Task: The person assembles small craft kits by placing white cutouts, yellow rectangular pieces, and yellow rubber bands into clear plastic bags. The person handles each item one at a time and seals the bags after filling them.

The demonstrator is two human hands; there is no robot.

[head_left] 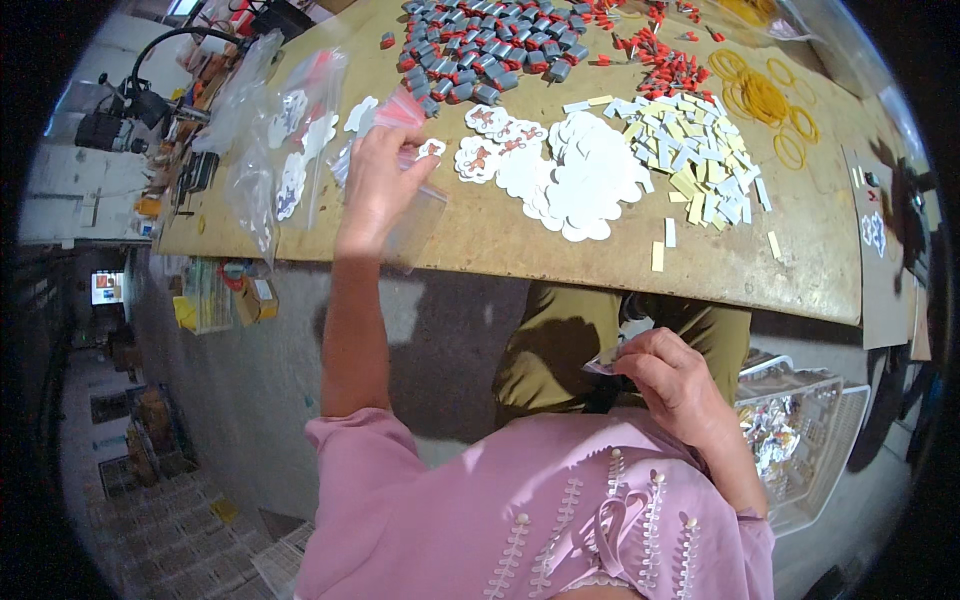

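Observation:
My left hand is on a pile of clear plastic zip bags with pinkish-red top edges, near the table's front edge. Its fingers are bent down onto the bags, and a small white cutout with a brown figure lies at the fingertips. Over my lap, my right hand is closed on a small, partly see-through packet; its contents are hidden. Right of the bags lie printed cutouts and a heap of blank white scalloped cutouts.
Grey-and-red small motors, red-tipped parts, yellow rubber bands and pale yellow and white strips cover the table. Filled bags lie at left. A white basket stands beside my right arm.

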